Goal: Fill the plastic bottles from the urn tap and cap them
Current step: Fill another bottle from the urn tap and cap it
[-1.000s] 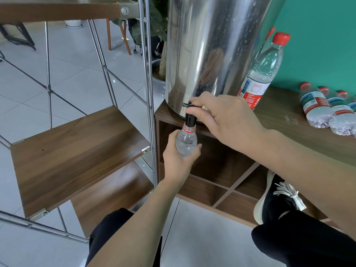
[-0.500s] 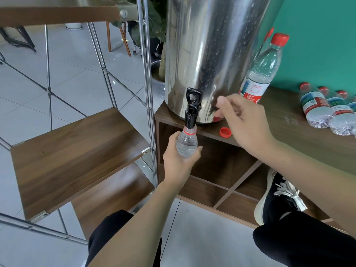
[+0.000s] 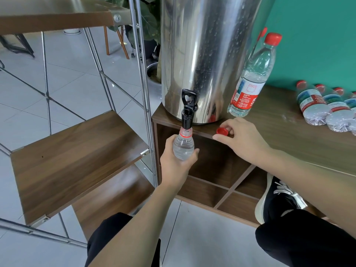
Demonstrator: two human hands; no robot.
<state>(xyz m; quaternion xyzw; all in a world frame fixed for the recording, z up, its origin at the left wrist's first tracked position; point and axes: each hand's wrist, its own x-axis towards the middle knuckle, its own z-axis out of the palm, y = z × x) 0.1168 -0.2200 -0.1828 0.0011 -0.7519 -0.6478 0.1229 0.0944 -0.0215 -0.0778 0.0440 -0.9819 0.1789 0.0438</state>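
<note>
A tall steel urn (image 3: 208, 54) stands on a wooden cabinet top (image 3: 289, 135). Its black tap (image 3: 187, 110) has the lever upright. My left hand (image 3: 176, 164) grips a clear open bottle (image 3: 183, 145), full of water, with its mouth right under the spout. My right hand (image 3: 244, 141) pinches a red cap (image 3: 222, 131) that lies on the cabinet edge just right of the tap. A capped bottle (image 3: 252, 81) with a red label stands upright beside the urn.
Three capped bottles (image 3: 316, 105) lie on their sides at the far right of the cabinet top. A metal-framed wooden shelf (image 3: 73, 157) stands to the left. Open cabinet compartments (image 3: 215, 170) lie below the tap. My knees and a black shoe (image 3: 275, 197) are low in view.
My right hand let go of the tap lever, which sprang upright, then moved down and right to the red cap on the cabinet edge. The left hand kept the bottle under the spout.
</note>
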